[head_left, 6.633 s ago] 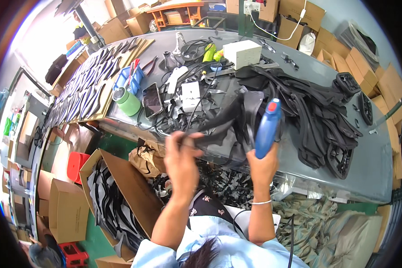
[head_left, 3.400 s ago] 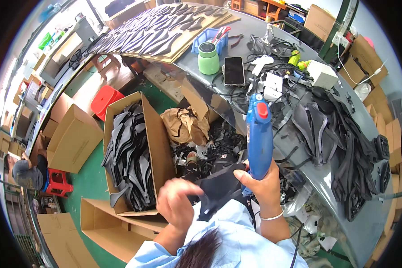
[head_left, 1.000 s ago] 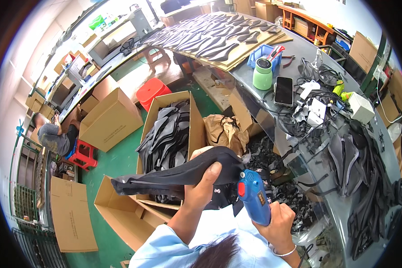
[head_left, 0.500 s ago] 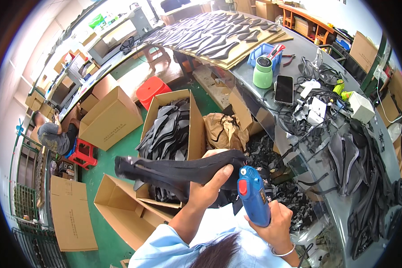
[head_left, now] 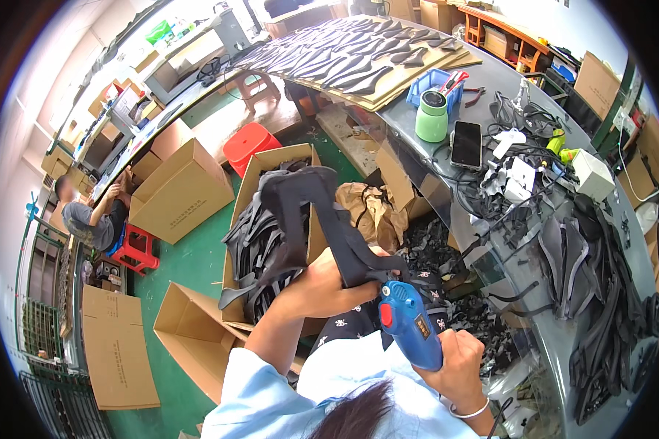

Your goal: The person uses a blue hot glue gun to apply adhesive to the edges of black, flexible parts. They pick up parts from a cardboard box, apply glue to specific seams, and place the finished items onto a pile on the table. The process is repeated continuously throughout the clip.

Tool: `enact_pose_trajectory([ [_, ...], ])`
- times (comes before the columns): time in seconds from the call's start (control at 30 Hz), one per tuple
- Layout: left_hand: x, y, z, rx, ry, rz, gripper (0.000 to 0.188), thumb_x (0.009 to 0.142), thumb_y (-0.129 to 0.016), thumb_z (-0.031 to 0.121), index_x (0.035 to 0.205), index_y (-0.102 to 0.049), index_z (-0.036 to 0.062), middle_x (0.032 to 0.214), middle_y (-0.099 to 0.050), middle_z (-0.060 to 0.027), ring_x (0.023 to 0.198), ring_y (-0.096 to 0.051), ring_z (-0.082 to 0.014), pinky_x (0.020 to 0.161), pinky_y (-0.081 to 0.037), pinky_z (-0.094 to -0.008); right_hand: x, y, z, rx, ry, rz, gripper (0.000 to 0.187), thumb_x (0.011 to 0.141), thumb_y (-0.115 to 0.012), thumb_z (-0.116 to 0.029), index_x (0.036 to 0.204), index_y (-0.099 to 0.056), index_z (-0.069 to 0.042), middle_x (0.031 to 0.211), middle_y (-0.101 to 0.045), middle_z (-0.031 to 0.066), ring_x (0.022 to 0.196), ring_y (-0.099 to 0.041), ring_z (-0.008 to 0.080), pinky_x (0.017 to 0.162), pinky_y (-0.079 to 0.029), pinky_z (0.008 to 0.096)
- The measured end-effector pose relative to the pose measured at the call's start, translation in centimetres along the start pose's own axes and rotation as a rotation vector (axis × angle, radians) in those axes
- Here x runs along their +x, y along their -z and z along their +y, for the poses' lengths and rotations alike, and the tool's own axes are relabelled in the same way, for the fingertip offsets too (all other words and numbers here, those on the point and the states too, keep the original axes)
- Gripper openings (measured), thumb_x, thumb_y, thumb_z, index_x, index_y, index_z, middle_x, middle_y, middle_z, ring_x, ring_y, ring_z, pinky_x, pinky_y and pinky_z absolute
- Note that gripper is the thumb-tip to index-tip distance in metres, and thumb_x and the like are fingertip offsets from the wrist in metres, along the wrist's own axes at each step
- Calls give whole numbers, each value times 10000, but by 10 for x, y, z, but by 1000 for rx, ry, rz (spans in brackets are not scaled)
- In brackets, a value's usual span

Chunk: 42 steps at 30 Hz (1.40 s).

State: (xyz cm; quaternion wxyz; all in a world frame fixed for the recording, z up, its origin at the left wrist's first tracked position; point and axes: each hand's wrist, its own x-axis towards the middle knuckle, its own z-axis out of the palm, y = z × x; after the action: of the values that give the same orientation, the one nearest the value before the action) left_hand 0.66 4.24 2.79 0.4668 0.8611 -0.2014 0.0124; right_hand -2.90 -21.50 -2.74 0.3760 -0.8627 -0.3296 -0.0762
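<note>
My left hand (head_left: pixel 322 287) is closed on a black fabric piece (head_left: pixel 337 233), which rises folded above my fist, with one part hanging over the box at its left. In my right hand (head_left: pixel 455 369) is a blue handheld power tool (head_left: pixel 413 329) with a red button. The tool's head is close to the fabric's lower right end; its working tip is hidden, so I cannot tell whether they touch. A cardboard box (head_left: pixel 313 238) filled with black shaped pieces (head_left: pixel 260 238) stands behind my left hand.
At right, a grey table (head_left: pixel 516 293) bears black straps (head_left: pixel 600 329), a phone (head_left: pixel 466 145), a green flask (head_left: pixel 432 117) and a blue basket (head_left: pixel 425 86). Black scraps (head_left: pixel 483 329) lie below its edge. An open carton (head_left: pixel 190 336) stands at left; a seated person (head_left: pixel 88 223) is farther off.
The black piece has swung from lying sideways to standing folded upward, as my left hand turned and moved down and slightly left. The power tool has shifted slightly left and down.
</note>
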Motion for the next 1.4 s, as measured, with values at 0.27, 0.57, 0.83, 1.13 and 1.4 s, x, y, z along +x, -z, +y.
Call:
enact_pose_trajectory([
  [0.27,0,-33,-26,19,-134,131,295,764,-659,46,1044,-616,-37,939,-648,-129,847,-641,-230,751,-501,-320,8,-2,-13,232,-35,-22,432,606,-838,-265,673,-466,-57,525,-488,75,457,-512,244,464,-415,346],
  [0.57,-5,-63,-42,-81,-28,134,245,805,-625,43,1045,-618,-8,1020,-622,-114,903,-597,-185,777,-487,-295,13,-1,-19,385,-45,-4,453,612,-859,-278,692,-479,-46,540,-489,67,459,-512,234,451,-404,330],
  [0.83,-53,-112,-137,-174,344,30,453,702,-718,156,1088,-537,4,985,-576,-144,953,-565,-287,855,-446,-355,20,7,-19,286,19,98,442,602,-855,-227,756,-488,-36,574,-492,77,488,-522,244,455,-405,338],
  [1.13,1,-73,1,-1504,-89,242,566,913,-555,355,1365,-332,99,1320,-455,-179,1112,-549,-273,901,-468,-389,24,-14,-14,442,-57,-13,400,579,-792,-121,857,-527,-12,662,-571,129,561,-589,294,524,-467,368],
  [1.4,-2,-58,-11,-1119,-65,874,318,891,-591,114,1170,-471,19,872,-604,-149,740,-628,-194,626,-519,-281,7,-11,-12,276,-61,-1,521,589,-877,-334,745,-475,-41,575,-500,89,486,-541,247,479,-430,344],
])
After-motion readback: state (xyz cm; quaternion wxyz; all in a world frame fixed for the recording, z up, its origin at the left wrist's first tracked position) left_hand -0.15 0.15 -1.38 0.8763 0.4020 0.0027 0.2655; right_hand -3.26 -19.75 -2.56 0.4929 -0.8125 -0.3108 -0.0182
